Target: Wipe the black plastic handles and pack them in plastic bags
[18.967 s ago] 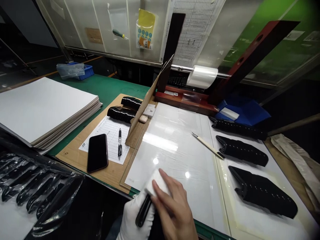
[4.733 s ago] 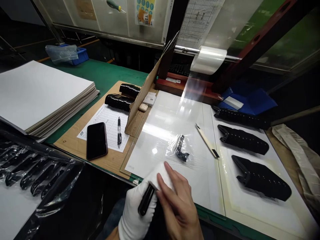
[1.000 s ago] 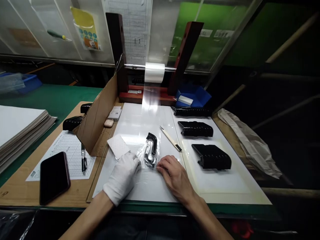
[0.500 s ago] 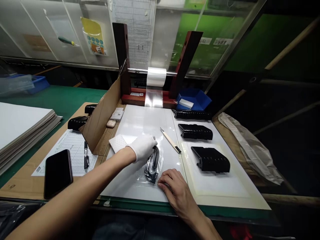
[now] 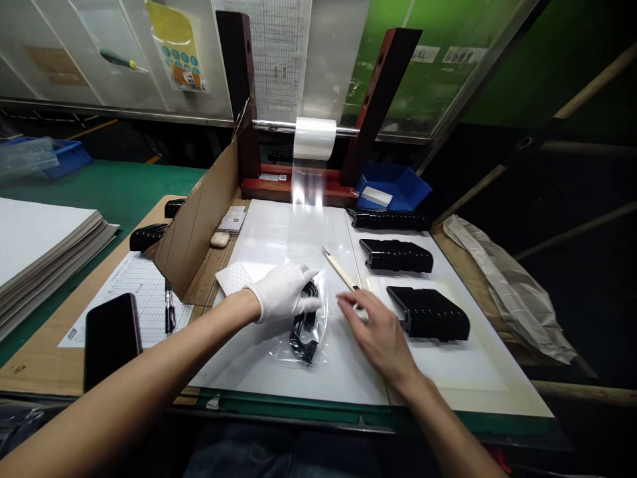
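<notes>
My left hand (image 5: 283, 292), in a white glove, grips the upper end of a curved black plastic part (image 5: 302, 342). Clear film (image 5: 321, 332) lies under and around this part on the white work surface, its edges spread flat. To the right, my bare right hand (image 5: 375, 328) hovers with fingers loosely bent and apart, nothing visible in them. Just beyond its fingertips is a craft knife (image 5: 338, 267) with a cream handle; the handle's near end is partly hidden by the hand.
A film roll (image 5: 314, 138) hangs on a red stand at the back. Several black moulded parts (image 5: 430, 312) line the right side. An upright cardboard sheet (image 5: 204, 212), a phone (image 5: 112, 342), a pen (image 5: 170, 312) and stacked sheets (image 5: 44, 239) are left; a blue bin (image 5: 408, 189) is back right.
My right hand has lifted from beside the black part and moved right and away from me, towards the craft knife. My left hand's fingers have come down over the part's upper end.
</notes>
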The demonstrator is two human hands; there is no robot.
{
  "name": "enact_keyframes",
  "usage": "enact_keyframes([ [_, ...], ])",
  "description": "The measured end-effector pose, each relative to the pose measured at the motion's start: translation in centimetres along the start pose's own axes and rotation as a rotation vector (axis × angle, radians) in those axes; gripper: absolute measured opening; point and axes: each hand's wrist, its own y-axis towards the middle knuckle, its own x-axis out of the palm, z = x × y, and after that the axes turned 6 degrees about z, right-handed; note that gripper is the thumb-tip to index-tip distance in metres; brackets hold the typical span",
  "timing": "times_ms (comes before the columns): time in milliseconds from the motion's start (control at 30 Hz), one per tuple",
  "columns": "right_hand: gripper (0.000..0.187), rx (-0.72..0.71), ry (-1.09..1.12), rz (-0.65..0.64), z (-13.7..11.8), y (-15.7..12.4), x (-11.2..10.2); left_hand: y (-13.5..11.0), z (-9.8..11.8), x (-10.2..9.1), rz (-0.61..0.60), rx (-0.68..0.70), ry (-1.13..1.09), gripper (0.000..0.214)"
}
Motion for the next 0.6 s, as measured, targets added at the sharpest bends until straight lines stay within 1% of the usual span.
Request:
enact_keyframes([
  [67,0.026,0.060,-0.108,0.067,1.2,3.4,0.4,-0.2,0.0,0.4,0.000,0.004,0.019,0.070],
  [100,0.026,0.082,-0.162,0.080,1.7,4.9,0.9,-0.1,0.0,0.6,-0.004,0.003,0.034,0.075],
  [167,0.027,0.114,-0.250,0.073,2.5,7.2,2.1,-0.1,0.3,0.9,0.001,-0.004,0.046,0.075],
  [233,0.026,0.140,-0.308,0.054,2.8,8.3,3.1,-0.1,0.7,0.9,0.020,-0.008,0.041,0.074],
  [300,0.024,0.163,-0.337,0.041,2.8,8.5,3.3,-0.2,0.9,0.8,0.057,-0.021,0.022,0.070],
  [367,0.025,0.191,-0.343,0.030,2.9,8.4,2.6,-0.3,0.7,0.3,0.112,-0.054,-0.012,0.066],
  [433,0.027,0.220,-0.333,0.009,2.9,8.5,0.9,-0.1,-0.4,-0.6,0.192,-0.114,-0.054,0.064],
  [500,0.030,0.215,-0.313,-0.030,2.7,9.4,-1.2,0.8,-2.2,-1.8,0.292,-0.184,-0.088,0.065],
  [567,0.035,0.149,-0.295,-0.091,2.2,11.1,-3.0,2.2,-4.5,-2.9,0.372,-0.226,-0.113,0.061],
  [600,0.037,0.095,-0.293,-0.125,1.9,12.2,-3.5,2.9,-5.6,-3.3,0.384,-0.229,-0.127,0.056],
])
